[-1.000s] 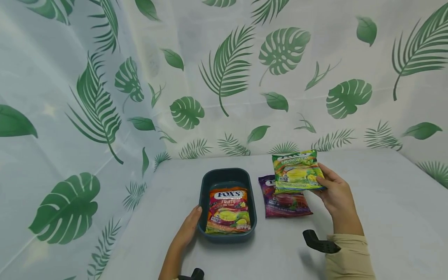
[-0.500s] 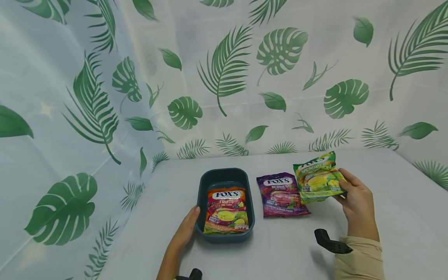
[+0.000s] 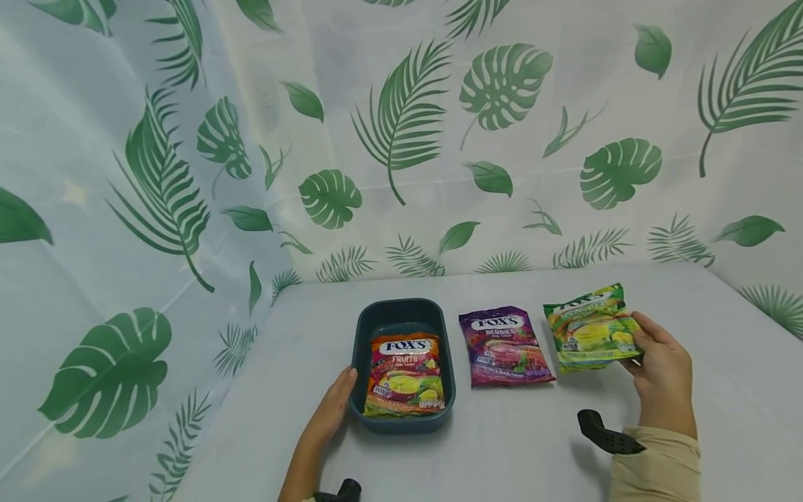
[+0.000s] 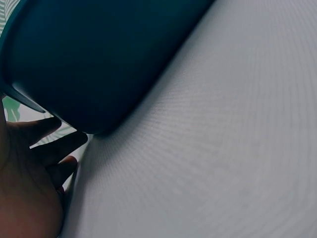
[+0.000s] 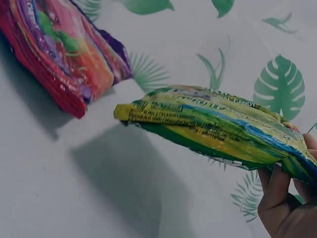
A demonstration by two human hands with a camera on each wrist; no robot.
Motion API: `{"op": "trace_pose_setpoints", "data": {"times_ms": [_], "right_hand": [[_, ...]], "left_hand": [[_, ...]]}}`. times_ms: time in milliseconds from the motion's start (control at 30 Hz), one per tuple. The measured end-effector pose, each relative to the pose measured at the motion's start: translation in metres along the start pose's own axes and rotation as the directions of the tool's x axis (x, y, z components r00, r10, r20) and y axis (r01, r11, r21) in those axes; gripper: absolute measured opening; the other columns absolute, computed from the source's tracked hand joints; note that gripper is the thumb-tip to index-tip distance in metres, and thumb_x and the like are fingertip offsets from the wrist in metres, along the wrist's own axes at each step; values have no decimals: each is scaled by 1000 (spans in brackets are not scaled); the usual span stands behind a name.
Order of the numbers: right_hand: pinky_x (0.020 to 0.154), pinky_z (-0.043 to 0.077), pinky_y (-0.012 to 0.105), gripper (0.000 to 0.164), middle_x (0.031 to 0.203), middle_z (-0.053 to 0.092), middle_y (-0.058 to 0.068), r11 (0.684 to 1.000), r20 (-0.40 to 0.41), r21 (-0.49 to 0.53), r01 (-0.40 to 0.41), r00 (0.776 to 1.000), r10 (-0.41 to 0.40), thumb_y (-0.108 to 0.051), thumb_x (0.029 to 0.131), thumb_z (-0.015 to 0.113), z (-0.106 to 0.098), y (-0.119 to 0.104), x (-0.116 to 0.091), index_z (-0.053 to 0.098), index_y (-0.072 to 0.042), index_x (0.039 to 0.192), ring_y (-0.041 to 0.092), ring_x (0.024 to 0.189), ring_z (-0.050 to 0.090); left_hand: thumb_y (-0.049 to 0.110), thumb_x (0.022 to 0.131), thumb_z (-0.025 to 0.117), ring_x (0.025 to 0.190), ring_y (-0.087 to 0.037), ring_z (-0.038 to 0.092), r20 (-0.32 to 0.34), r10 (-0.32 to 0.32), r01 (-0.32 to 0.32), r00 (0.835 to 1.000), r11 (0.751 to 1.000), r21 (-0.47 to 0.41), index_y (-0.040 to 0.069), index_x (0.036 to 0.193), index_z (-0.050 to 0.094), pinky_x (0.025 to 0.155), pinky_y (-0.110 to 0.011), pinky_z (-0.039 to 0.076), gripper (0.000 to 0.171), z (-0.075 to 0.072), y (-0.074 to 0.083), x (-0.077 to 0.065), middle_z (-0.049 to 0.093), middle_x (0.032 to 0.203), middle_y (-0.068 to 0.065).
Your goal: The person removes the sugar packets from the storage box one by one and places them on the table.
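My right hand point(image 3: 665, 373) pinches the right edge of a green and yellow candy bag point(image 3: 590, 331) marked Spring Tea. In the right wrist view that candy bag point(image 5: 213, 129) hangs above the table, its shadow below it. Left of it a purple Berries candy bag point(image 3: 505, 348) lies flat on the table. A dark teal plastic bin point(image 3: 370, 321) stands further left with an orange and red Fruits candy bag point(image 3: 404, 376) inside. Against the bin's left side rests my left hand point(image 3: 332, 408), and the left wrist view shows its fairly straight fingers point(image 4: 62, 148) at the bin's wall.
A white cloth covers the table point(image 3: 508, 446). Behind and to the left hangs a white curtain point(image 3: 439, 139) printed with green leaves. A black wrist mount point(image 3: 608, 436) sits on my right sleeve point(image 3: 655, 464).
My right hand has carried the green candy bag to the right and lowered it, uncovering the purple bag it overlapped. The left hand stays at the bin.
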State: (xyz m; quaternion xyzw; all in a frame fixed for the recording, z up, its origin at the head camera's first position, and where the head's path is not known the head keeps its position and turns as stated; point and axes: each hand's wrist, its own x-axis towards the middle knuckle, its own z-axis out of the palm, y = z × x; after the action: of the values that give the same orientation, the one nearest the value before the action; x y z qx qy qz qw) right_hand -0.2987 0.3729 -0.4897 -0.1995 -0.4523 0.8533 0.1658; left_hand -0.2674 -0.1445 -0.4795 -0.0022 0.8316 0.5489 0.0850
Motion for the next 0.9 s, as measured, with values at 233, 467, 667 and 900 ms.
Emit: {"op": "trace_pose_setpoints", "data": {"times_ms": [233, 467, 667, 900], "right_hand": [[60, 56, 24, 41, 112, 62, -16, 998, -44, -29, -58, 997, 56, -21, 91, 62, 5, -4, -14, 57, -25, 132, 2, 94, 62], [59, 53, 21, 37, 114, 59, -22, 990, -45, -10, -142, 989, 142, -20, 94, 57, 24, -20, -51, 57, -29, 130, -2, 92, 58], [59, 51, 21, 36, 131, 46, -21, 979, -89, 25, -200, 975, 202, -20, 96, 54, 25, -23, -56, 56, -33, 129, 3, 118, 45], [57, 51, 23, 44, 131, 46, -20, 974, -189, 17, -227, 956, 226, -20, 96, 53, 22, -24, -49, 46, -31, 138, 0, 99, 54]], "left_hand": [[59, 98, 24, 143, -45, 16, -1, -2, 2, 1000, 1000, 5, -4, 147, 26, 113, -64, 13, 79, -1, 0, 0, 25, 153, -25], [58, 99, 24, 143, -45, 16, -5, 0, 0, 1000, 1000, 13, -3, 147, 27, 113, -65, 14, 77, 0, 0, 1, 26, 153, -25], [57, 99, 24, 143, -45, 16, -7, -16, 16, 1000, 1000, 21, -2, 147, 26, 113, -64, 13, 77, -1, 1, 1, 25, 153, -25], [56, 99, 25, 143, -45, 16, -6, -8, 8, 1000, 999, 33, -3, 147, 25, 114, -64, 14, 76, -1, 3, -2, 25, 153, -25]]}}
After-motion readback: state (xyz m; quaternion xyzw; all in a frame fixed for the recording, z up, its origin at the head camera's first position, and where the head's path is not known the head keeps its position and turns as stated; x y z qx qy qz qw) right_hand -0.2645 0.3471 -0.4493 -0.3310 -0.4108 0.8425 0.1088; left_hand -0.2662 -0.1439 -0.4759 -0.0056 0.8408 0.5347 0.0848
